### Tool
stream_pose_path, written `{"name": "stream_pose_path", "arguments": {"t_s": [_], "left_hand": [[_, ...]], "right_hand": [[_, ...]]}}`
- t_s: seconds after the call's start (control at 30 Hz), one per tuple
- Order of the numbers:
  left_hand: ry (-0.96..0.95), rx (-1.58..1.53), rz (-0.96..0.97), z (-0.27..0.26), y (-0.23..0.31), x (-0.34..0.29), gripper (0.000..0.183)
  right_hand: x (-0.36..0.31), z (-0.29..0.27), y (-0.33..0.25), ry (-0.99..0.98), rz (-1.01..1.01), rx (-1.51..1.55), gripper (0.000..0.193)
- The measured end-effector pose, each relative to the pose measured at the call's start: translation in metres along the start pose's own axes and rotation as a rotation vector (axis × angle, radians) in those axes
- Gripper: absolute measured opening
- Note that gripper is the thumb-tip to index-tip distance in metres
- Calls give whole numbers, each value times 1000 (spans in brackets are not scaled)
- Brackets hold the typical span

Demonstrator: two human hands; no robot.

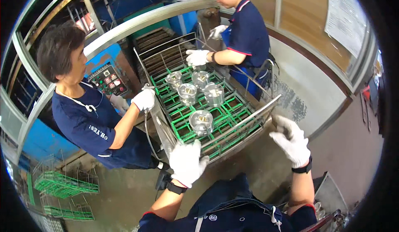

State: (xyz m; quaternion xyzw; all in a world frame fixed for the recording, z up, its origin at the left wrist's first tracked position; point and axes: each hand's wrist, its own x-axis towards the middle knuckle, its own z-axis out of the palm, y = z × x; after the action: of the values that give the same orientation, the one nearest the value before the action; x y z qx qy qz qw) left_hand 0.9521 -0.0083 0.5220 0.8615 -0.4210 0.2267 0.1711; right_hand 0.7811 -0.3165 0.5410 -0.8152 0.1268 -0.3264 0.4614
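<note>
Head view, and look: the gloved left hand (186, 162) is right at the near corner of the green-gridded rack (230, 109); gripping or merely resting, I can't tell. Across to its right, the right hand (290, 144) is open, fingers loosely bent, nothing in it! The closest clear vessel (201, 122) stands just beyond the left hand (a co-worker's glove (144, 99) is farther left).

Left hand (187, 162): can't tell if fingertips touch the near rail (249, 116). Right hand (291, 142): contact unclear too. Metal bits inside the glass pieces (201, 122) too small to identify. Far worker (249, 28): head cut off up top. Wall sheet (346, 19): print unreadable. Near-right glassware (319, 210) partly hidden.
</note>
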Motion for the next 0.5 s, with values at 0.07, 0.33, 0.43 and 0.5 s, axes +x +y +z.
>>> {"name": "stream_pose_path", "arguments": {"t_s": [0.07, 0.33, 0.43, 0.5], "left_hand": [[-187, 8, -152, -4, 3, 5, 53], [-456, -79, -259, 1, 9, 47, 50], [-235, 34, -169, 35, 7, 79, 44], [-358, 202, -170, 47, 2, 93, 43]], "right_hand": [[54, 15, -18, -73, -118, -182, 60], [239, 109, 2, -645, -106, -787, 80], [299, 184, 90, -808, -28, -946, 104], [319, 246, 121, -968, -13, -1002, 104]]}}
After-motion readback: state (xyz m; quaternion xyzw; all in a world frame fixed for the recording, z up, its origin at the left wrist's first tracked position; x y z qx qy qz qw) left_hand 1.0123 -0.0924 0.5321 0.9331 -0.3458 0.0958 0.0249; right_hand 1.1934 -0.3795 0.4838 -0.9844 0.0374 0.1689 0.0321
